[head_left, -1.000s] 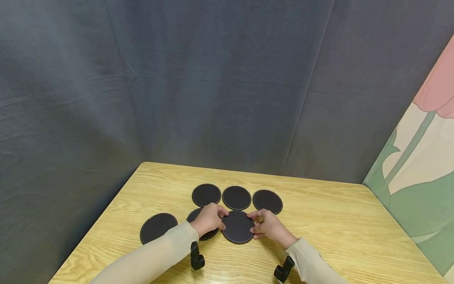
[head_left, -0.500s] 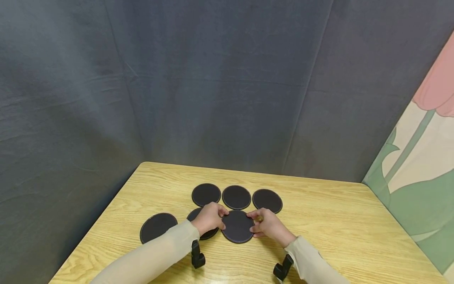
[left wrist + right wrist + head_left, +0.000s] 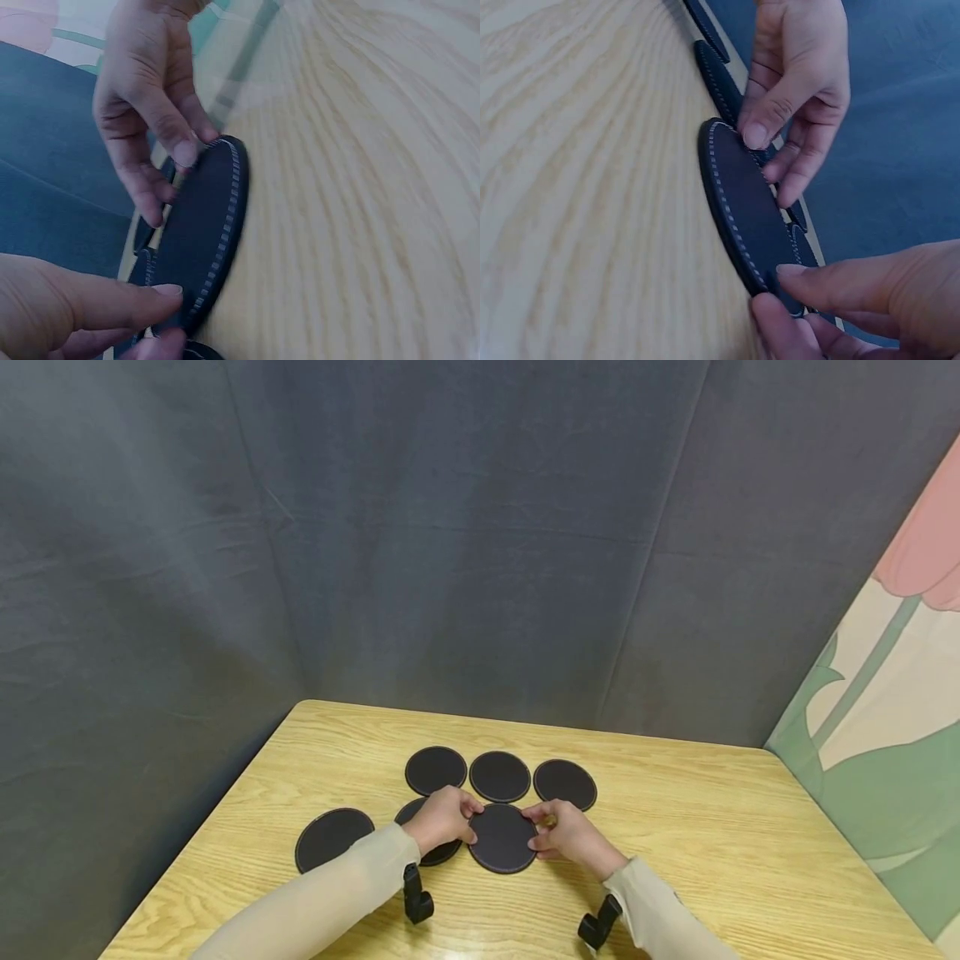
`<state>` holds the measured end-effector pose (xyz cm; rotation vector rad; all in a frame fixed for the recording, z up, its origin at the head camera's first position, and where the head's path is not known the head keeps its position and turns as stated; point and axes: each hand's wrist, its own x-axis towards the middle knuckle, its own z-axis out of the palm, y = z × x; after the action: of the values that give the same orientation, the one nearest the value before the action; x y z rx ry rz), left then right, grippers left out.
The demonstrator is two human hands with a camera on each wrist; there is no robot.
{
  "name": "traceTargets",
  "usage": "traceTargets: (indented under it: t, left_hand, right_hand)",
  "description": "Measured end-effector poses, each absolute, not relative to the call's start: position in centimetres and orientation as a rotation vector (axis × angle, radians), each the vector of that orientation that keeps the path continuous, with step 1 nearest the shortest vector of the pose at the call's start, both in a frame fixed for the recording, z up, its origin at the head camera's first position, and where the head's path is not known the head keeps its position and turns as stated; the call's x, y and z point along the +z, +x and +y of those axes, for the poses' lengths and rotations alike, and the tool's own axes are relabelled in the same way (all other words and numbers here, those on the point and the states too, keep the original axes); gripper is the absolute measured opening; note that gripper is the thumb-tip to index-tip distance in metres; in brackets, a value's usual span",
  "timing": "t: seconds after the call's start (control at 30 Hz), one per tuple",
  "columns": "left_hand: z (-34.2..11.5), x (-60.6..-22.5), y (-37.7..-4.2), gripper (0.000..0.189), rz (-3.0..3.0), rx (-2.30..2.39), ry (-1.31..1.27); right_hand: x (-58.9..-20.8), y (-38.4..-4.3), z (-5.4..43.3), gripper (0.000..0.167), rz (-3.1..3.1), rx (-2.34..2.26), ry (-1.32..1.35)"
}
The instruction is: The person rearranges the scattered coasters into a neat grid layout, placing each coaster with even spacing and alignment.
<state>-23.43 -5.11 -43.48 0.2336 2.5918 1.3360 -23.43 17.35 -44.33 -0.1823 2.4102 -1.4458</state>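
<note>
A round black coaster with pale stitching round its rim lies in the front row on the wooden table. My left hand holds its left edge between thumb and fingers. On the opposite edge, my right hand pinches it, with the thumb on top and a fingertip at the rim in the right wrist view. Another coaster lies partly hidden under my left hand. Behind these sits a row of three like them: a left one, a middle one and a right one.
One more black coaster lies apart at the left, partly covered by my left sleeve. A grey curtain rises behind the wooden table. Floral cloth hangs at the right.
</note>
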Motion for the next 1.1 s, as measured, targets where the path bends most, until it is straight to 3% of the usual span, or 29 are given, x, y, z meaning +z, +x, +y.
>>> traceTargets:
  t: [0.23,0.47,1.1]
  left_hand:
    - [-5.8,-43.2,-23.3,0.034,2.380,1.503,0.195]
    - [-7.3,-41.7,-23.2,0.042,2.216,1.705,0.240]
    - [-13.2,-37.6,-22.0,0.041,2.236,1.838,0.283]
  right_hand:
    - [-44.0,-23.9,18.5,0.042,2.330,-1.518,-0.362]
    - [-42.7,-24.1,18.8,0.051,2.291,-1.553,-0.567]
    - [-40.7,-24.3,15.0,0.038,2.207,-1.588,-0.865]
